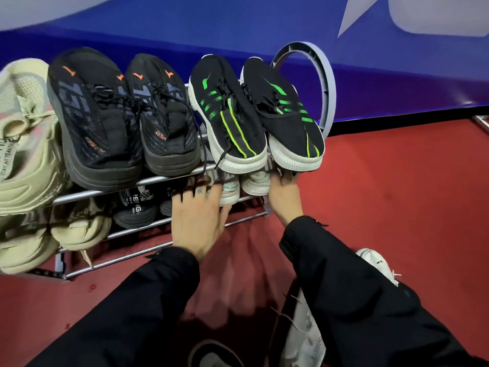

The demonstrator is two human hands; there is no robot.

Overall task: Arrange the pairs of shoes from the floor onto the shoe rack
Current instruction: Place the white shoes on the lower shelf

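The metal shoe rack (pixel 148 181) has two tiers. Its top tier carries a beige shoe (pixel 23 144), a black and orange pair (pixel 121 115) and a black and green pair (pixel 254 109). The lower tier has beige shoes (pixel 79 226), a black shoe (pixel 135 207) and a white pair (pixel 246 185) under the green pair. My left hand (pixel 197 221) reaches into the lower tier, thumb and forefinger around the heel of the left white shoe. My right hand (pixel 284 200) is against the right white shoe, fingertips hidden beneath a green shoe's sole.
A grey plastic ring (pixel 329 83) leans on the blue wall (pixel 238 35) behind the rack's right end. A white shoe (pixel 375 262) shows on the red floor (pixel 397 194) at the right, by my sleeve. A pale item with laces (pixel 304 332) lies below my right arm.
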